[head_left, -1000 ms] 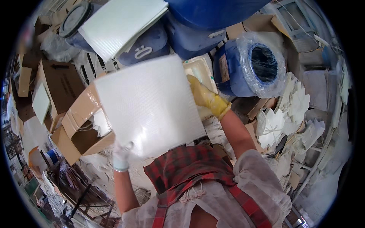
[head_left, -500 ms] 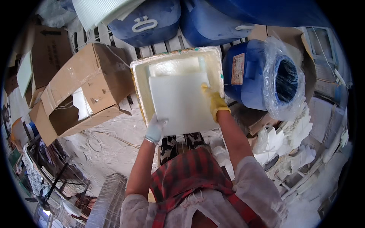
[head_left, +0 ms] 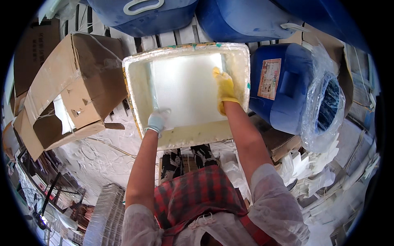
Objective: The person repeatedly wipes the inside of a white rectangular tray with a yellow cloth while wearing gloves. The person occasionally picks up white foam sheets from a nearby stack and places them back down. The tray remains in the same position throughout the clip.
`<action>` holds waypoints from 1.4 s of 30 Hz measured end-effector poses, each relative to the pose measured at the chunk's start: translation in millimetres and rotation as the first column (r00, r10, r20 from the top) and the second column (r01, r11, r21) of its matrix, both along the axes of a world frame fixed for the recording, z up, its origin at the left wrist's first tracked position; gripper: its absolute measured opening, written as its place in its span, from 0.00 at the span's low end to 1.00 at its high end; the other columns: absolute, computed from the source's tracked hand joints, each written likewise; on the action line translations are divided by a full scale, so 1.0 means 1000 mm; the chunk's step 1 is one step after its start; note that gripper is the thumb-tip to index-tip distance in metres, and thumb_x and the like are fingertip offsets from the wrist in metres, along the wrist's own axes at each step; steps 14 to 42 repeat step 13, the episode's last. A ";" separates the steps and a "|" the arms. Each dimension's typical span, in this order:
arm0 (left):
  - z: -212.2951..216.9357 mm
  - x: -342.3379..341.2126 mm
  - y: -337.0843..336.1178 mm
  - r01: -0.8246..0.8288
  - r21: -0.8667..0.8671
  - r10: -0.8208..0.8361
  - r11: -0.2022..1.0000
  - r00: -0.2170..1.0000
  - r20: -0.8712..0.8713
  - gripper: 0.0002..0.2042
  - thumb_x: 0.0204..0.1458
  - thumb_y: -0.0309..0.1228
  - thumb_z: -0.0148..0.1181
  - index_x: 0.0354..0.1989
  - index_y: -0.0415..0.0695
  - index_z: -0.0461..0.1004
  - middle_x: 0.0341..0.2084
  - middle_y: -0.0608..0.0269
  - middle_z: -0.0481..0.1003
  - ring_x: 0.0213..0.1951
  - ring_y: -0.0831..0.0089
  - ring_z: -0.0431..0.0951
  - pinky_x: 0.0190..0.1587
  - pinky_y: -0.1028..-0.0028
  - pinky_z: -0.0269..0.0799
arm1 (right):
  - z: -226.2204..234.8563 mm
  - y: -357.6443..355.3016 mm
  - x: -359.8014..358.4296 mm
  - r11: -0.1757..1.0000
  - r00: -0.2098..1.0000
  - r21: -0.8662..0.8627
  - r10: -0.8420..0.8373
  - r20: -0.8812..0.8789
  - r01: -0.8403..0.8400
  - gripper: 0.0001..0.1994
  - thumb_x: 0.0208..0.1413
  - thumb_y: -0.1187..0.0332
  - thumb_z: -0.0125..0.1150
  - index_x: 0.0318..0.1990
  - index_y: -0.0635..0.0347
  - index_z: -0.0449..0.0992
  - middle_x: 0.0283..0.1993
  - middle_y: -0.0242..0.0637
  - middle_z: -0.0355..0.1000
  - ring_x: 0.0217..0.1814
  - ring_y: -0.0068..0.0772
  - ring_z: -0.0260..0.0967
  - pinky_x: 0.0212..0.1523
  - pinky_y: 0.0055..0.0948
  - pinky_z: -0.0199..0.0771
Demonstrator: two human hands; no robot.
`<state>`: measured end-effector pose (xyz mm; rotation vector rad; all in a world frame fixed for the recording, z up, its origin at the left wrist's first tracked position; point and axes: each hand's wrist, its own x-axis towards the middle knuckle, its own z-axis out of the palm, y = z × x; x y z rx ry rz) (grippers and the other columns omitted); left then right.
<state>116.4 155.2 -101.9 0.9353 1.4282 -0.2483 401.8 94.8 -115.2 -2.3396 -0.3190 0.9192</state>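
A white, finely ribbed sheet lies down inside a pale foam box in front of me, and light shines off its far end. My left hand, in a whitish glove, is closed on the sheet's near left edge with the thumb on top. At the right edge, my right hand in a yellow rubber glove grips the same sheet, its fingers pointing away from me. The undersides of the fingers are hidden. Whether liquid lies in the box I cannot tell.
Blue plastic drums stand beyond the box. Another blue drum, with clear plastic wrapped round its mouth, lies to the right. An open cardboard box sits to the left. Jagged white scraps are heaped at the lower right.
Both hands have lowered the sheet from above the box's near side into the box. It now lies farther from me, and the box's near wall has come into sight.
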 end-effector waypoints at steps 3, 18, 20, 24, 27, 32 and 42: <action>0.026 0.018 0.005 0.483 0.082 -0.425 0.872 0.828 -0.367 0.20 0.51 0.42 0.54 0.46 0.39 0.71 0.40 0.46 0.74 0.43 0.54 0.75 0.42 0.64 0.72 | 0.015 0.006 -0.009 0.987 0.987 0.129 -0.083 -0.139 0.101 0.22 0.54 0.50 0.48 0.37 0.62 0.74 0.34 0.49 0.73 0.43 0.48 0.69 0.42 0.39 0.66; 0.118 0.011 -0.036 0.788 0.219 -0.653 0.576 0.604 -0.457 0.33 0.49 0.51 0.55 0.60 0.49 0.55 0.54 0.45 0.61 0.55 0.59 0.65 0.56 0.64 0.59 | 0.046 -0.001 -0.025 0.950 0.804 0.090 0.200 0.560 -0.299 0.21 0.51 0.54 0.57 0.47 0.61 0.70 0.43 0.50 0.71 0.45 0.49 0.68 0.48 0.38 0.66; 0.118 0.011 -0.036 0.788 0.219 -0.653 0.576 0.604 -0.457 0.33 0.49 0.51 0.55 0.60 0.49 0.55 0.54 0.45 0.61 0.55 0.59 0.65 0.56 0.64 0.59 | 0.046 -0.001 -0.025 0.950 0.804 0.090 0.200 0.560 -0.299 0.21 0.51 0.54 0.57 0.47 0.61 0.70 0.43 0.50 0.71 0.45 0.49 0.68 0.48 0.38 0.66; 0.118 0.011 -0.036 0.788 0.219 -0.653 0.576 0.604 -0.457 0.33 0.49 0.51 0.55 0.60 0.49 0.55 0.54 0.45 0.61 0.55 0.59 0.65 0.56 0.64 0.59 | 0.046 -0.001 -0.025 0.950 0.804 0.090 0.200 0.560 -0.299 0.21 0.51 0.54 0.57 0.47 0.61 0.70 0.43 0.50 0.71 0.45 0.49 0.68 0.48 0.38 0.66; 0.118 0.011 -0.036 0.788 0.219 -0.653 0.576 0.604 -0.457 0.33 0.49 0.51 0.55 0.60 0.49 0.55 0.54 0.45 0.61 0.55 0.59 0.65 0.56 0.64 0.59 | 0.046 -0.001 -0.025 0.950 0.804 0.090 0.200 0.560 -0.299 0.21 0.51 0.54 0.57 0.47 0.61 0.70 0.43 0.50 0.71 0.45 0.49 0.68 0.48 0.38 0.66; 0.118 0.011 -0.036 0.788 0.219 -0.653 0.576 0.604 -0.457 0.33 0.49 0.51 0.55 0.60 0.49 0.55 0.54 0.45 0.61 0.55 0.59 0.65 0.56 0.64 0.59 | 0.046 -0.001 -0.025 0.950 0.804 0.090 0.200 0.560 -0.299 0.21 0.51 0.54 0.57 0.47 0.61 0.70 0.43 0.50 0.71 0.45 0.49 0.68 0.48 0.38 0.66; 0.118 0.011 -0.036 0.788 0.219 -0.653 0.576 0.604 -0.457 0.33 0.49 0.51 0.55 0.60 0.49 0.55 0.54 0.45 0.61 0.55 0.59 0.65 0.56 0.64 0.59 | 0.046 -0.001 -0.025 0.950 0.804 0.090 0.200 0.560 -0.299 0.21 0.51 0.54 0.57 0.47 0.61 0.70 0.43 0.50 0.71 0.45 0.49 0.68 0.48 0.38 0.66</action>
